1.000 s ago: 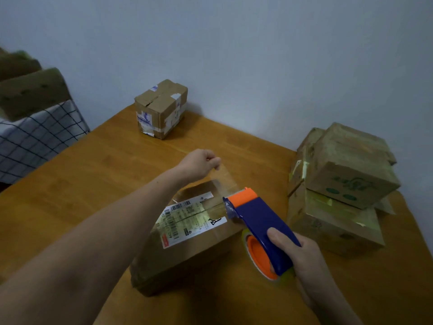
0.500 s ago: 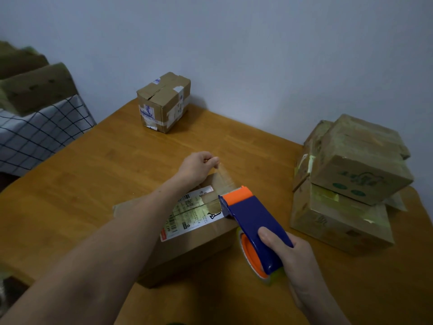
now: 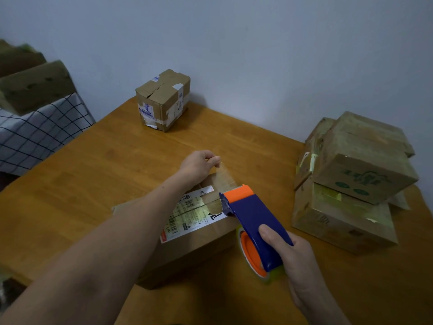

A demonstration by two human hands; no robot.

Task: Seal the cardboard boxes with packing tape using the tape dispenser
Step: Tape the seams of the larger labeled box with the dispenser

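A brown cardboard box (image 3: pixel 194 252) with a white shipping label lies in front of me on the wooden table (image 3: pixel 98 174). My left hand (image 3: pixel 199 164) pinches the free end of a clear strip of tape (image 3: pixel 226 175) above the box's far edge. The strip runs back to a blue and orange tape dispenser (image 3: pixel 251 221), which my right hand (image 3: pixel 296 261) grips by its handle at the box's right side. The dispenser's orange head sits over the label.
A small taped box (image 3: pixel 162 99) stands at the table's far edge by the wall. Two stacked boxes (image 3: pixel 351 179) sit at the right. At the left, a checked cloth (image 3: pixel 35 134) and more cardboard (image 3: pixel 32 85) lie beyond the table.
The view has shifted a little. My left hand holds the tape end slightly higher and farther, so the strip is stretched. The dispenser stays in my right hand.
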